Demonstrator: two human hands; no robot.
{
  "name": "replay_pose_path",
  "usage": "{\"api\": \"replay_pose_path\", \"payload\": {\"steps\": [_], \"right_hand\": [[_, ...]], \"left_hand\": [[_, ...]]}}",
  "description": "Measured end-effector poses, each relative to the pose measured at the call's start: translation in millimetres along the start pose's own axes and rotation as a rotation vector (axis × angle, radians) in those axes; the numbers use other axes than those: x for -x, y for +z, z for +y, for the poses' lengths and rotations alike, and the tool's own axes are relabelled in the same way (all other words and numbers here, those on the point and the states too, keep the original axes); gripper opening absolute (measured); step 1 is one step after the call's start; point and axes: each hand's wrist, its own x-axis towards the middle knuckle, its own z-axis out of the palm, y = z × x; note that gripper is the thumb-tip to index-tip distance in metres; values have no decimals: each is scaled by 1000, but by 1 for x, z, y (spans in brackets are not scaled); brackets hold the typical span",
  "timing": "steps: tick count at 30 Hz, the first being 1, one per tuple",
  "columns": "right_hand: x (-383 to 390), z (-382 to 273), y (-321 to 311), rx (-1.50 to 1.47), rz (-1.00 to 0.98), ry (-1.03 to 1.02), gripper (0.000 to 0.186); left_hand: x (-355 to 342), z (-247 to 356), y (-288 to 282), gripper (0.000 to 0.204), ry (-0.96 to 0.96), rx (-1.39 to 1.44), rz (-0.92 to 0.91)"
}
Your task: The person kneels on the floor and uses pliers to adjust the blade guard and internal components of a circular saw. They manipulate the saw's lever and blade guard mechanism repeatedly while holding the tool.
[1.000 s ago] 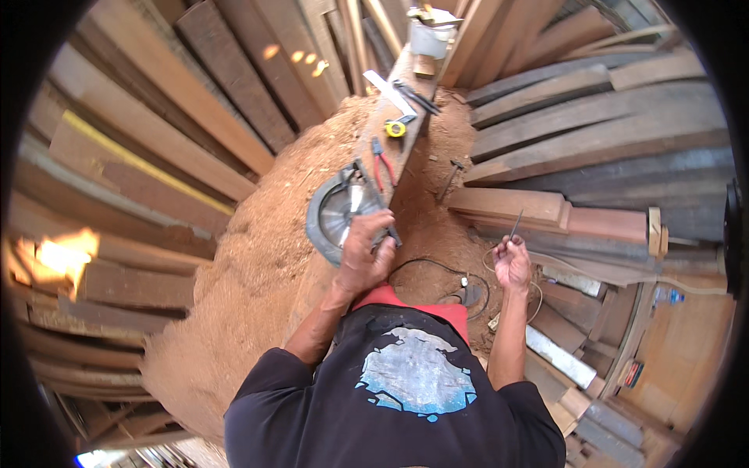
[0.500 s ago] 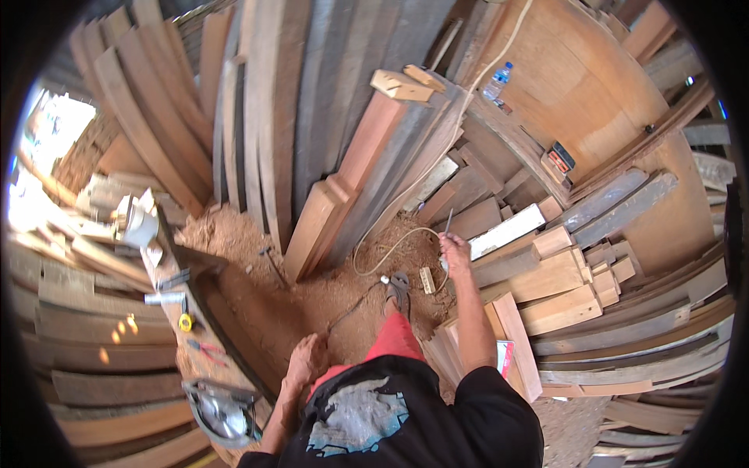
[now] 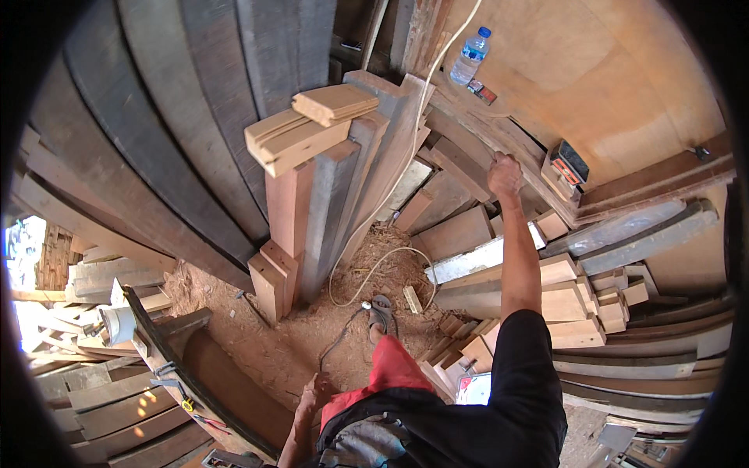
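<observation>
Sawdust [image 3: 261, 351], brown and loose, is lying underfoot between grey-brown timber planks [image 3: 160, 101]. We are holding our right hand [image 3: 505, 175] curled beside a brown wooden ledge [image 3: 471, 125] edging a tan plywood sheet [image 3: 616, 86]; our left hand [image 3: 314, 391] is hanging curled by our red shorts [image 3: 399, 370]. Whether either is gripping anything, we cannot tell.

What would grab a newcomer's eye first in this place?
Probably the bright red shorts, low in the middle, above the brown sawdust. Next comes the right hand, at the end of an outstretched arm, by the wooden ledge right of centre. Tall planks fan across the upper left, and a blue-capped bottle catches light near the top.
</observation>
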Motion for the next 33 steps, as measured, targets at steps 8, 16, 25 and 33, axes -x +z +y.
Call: {"api": "replay_pose_path", "payload": {"steps": [8,16,25,33], "right_hand": [[-90,5,30,154,-16,-12,23],[-142,8,70,110,88,-112,25],[-145,4,91,91,62,10,34],[-149,-62,80,54,95,-205,29]], "left_hand": [[-23,34,6,40,-271,-13,-129],[-44,15,3,39,-227,2,11],[-43,-8,26,37,-83,114,44],[-54,-37,30,32,-187,111,50]]}}
